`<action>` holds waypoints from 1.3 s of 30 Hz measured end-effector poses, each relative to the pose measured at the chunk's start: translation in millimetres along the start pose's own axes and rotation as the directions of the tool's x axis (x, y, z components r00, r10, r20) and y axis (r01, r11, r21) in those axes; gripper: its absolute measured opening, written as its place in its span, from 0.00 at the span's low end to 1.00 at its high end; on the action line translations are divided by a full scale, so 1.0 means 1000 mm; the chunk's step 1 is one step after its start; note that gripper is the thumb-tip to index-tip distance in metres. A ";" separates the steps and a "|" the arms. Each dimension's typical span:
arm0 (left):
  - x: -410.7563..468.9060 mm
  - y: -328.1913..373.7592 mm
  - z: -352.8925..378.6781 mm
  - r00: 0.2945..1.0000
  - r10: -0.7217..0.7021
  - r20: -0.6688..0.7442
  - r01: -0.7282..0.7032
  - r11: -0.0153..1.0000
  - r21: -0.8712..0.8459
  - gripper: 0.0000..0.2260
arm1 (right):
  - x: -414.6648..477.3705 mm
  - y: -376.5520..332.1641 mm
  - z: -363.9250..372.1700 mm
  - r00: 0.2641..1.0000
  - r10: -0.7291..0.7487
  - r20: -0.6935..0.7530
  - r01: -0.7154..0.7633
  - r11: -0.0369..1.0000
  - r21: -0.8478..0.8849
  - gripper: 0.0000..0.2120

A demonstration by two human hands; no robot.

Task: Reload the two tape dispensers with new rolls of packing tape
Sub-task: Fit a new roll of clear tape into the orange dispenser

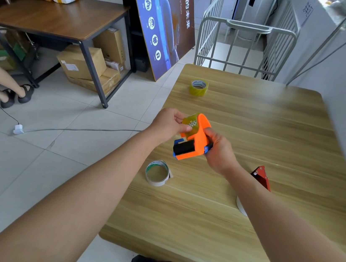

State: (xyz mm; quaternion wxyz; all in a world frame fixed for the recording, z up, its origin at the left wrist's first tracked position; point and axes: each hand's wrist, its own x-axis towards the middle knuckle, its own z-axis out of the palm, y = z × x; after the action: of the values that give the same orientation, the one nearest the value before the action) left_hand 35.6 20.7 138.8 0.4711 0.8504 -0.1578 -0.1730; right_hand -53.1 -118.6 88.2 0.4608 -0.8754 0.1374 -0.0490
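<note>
The orange dispenser (pixel 196 144) is held above the tabletop (pixel 255 130), near its left edge. The right hand (pixel 219 152) grips its handle with curled fingers. The left hand (pixel 168 122) pinches the yellowish tape roll (pixel 190 123) sitting in it. 1 spare roll (pixel 198 87) lies toward the far left corner and 1 bare cardboard ring (pixel 157 172) lies by the left edge. A red dispenser (pixel 261 177) lies partly hidden behind the right forearm.

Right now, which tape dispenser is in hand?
The orange dispenser: right hand grips it, left hand pinches the yellowish roll in it. The red dispenser lies on the table by the right forearm.
</note>
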 end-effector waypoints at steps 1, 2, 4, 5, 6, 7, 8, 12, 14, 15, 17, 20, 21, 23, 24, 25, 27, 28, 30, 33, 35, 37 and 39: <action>0.000 -0.001 0.000 1.000 0.002 -0.007 -0.002 1.000 -0.008 0.19 | 0.000 -0.001 0.000 1.000 -0.001 -0.005 0.001 1.000 0.002 0.18; -0.001 -0.002 0.000 1.000 0.005 -0.021 -0.006 1.000 -0.015 0.18 | -0.001 -0.001 -0.001 1.000 -0.003 -0.006 0.003 1.000 -0.008 0.19; -0.003 -0.002 0.001 0.999 0.009 -0.049 -0.010 1.000 -0.023 0.16 | -0.002 0.000 -0.001 1.000 -0.022 -0.013 0.021 0.998 -0.066 0.19; -0.004 -0.003 0.002 0.998 0.008 -0.059 -0.010 1.000 -0.028 0.15 | -0.003 0.000 -0.001 0.999 -0.036 -0.021 0.033 0.995 -0.097 0.18; -0.005 -0.003 0.002 0.998 0.007 -0.063 -0.009 0.999 -0.033 0.14 | -0.003 0.001 -0.001 0.999 -0.041 -0.023 0.038 0.993 -0.112 0.18; -0.006 -0.004 0.003 0.998 0.007 -0.067 -0.010 0.999 -0.037 0.14 | -0.004 0.001 -0.001 0.999 -0.037 -0.021 0.035 0.993 -0.109 0.18; -0.006 -0.004 0.003 0.997 0.008 -0.072 -0.011 0.999 -0.040 0.13 | -0.004 0.001 0.000 0.999 -0.030 -0.017 0.028 0.995 -0.099 0.18; -0.007 -0.006 0.003 0.997 0.006 -0.077 -0.010 0.999 -0.052 0.12 | -0.005 0.001 0.002 1.000 -0.006 -0.014 0.005 0.996 -0.089 0.19; -0.007 -0.007 0.004 0.997 0.011 -0.073 -0.015 0.998 -0.055 0.11 | -0.006 -0.002 0.002 1.000 0.008 0.001 -0.008 1.000 -0.013 0.18; -0.007 -0.007 0.004 0.997 0.018 -0.079 -0.022 0.998 -0.059 0.10 | -0.007 -0.003 0.003 1.000 0.011 0.010 -0.011 1.000 0.011 0.19; -0.008 -0.007 0.004 0.996 0.030 -0.084 -0.037 0.996 -0.084 0.11 | -0.007 -0.004 0.002 1.000 0.006 0.011 -0.006 1.000 0.001 0.21; -0.008 -0.005 0.002 1.000 0.008 -0.013 -0.009 0.996 -0.092 0.23 | -0.007 -0.003 0.001 1.000 -0.013 -0.019 0.012 0.999 -0.048 0.17; -0.008 -0.006 0.002 1.000 0.011 0.008 -0.010 0.997 -0.075 0.22 | -0.007 -0.002 0.000 1.000 -0.021 -0.023 0.019 0.997 -0.080 0.17; -0.010 -0.006 0.004 1.000 0.015 -0.012 -0.016 0.998 -0.055 0.19 | -0.006 -0.001 -0.001 0.999 -0.023 -0.025 0.020 0.993 -0.115 0.17; -0.011 -0.006 0.005 0.999 0.015 -0.036 -0.017 0.999 -0.051 0.17 | -0.006 -0.001 -0.001 1.000 -0.022 -0.022 0.019 0.993 -0.117 0.18; -0.012 -0.006 0.006 0.998 0.020 -0.055 -0.022 0.999 -0.047 0.16 | -0.007 -0.002 -0.002 1.000 -0.024 -0.019 0.021 0.993 -0.117 0.19; -0.014 -0.006 0.009 0.997 0.040 -0.072 -0.043 0.998 -0.035 0.14 | -0.007 -0.002 -0.002 1.000 -0.026 -0.014 0.025 0.993 -0.119 0.20; -0.014 -0.005 0.009 0.996 0.046 -0.075 -0.048 0.998 -0.031 0.14 | -0.007 -0.002 -0.002 1.000 -0.026 -0.013 0.024 0.993 -0.119 0.20; -0.012 -0.004 0.006 0.997 0.033 -0.069 -0.037 0.998 -0.056 0.14 | -0.006 -0.001 -0.003 1.000 -0.027 -0.015 0.024 0.991 -0.128 0.21; -0.008 -0.001 0.000 0.995 -0.016 -0.103 0.001 0.991 -0.137 0.11 | -0.005 -0.003 -0.004 0.999 -0.048 -0.008 0.046 0.989 -0.142 0.20; -0.007 0.000 0.000 0.990 -0.023 -0.139 0.002 0.989 -0.148 0.07 | -0.003 -0.005 -0.003 0.998 -0.065 -0.011 0.063 0.987 -0.145 0.18; -0.006 0.001 0.001 0.988 -0.031 -0.154 0.009 0.989 -0.146 0.05 | -0.002 -0.005 -0.002 0.997 -0.073 -0.023 0.069 0.987 -0.144 0.18; -0.006 0.001 0.002 0.987 -0.041 -0.156 0.018 0.990 -0.143 0.04 | -0.002 -0.004 -0.001 0.998 -0.062 -0.028 0.058 0.990 -0.127 0.18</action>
State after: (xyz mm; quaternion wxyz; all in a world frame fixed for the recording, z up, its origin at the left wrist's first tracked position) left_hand 29.8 21.4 139.6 0.5385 0.8283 -0.0946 -0.1226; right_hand -54.1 -116.8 92.4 0.4008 -0.9055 0.1215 -0.0681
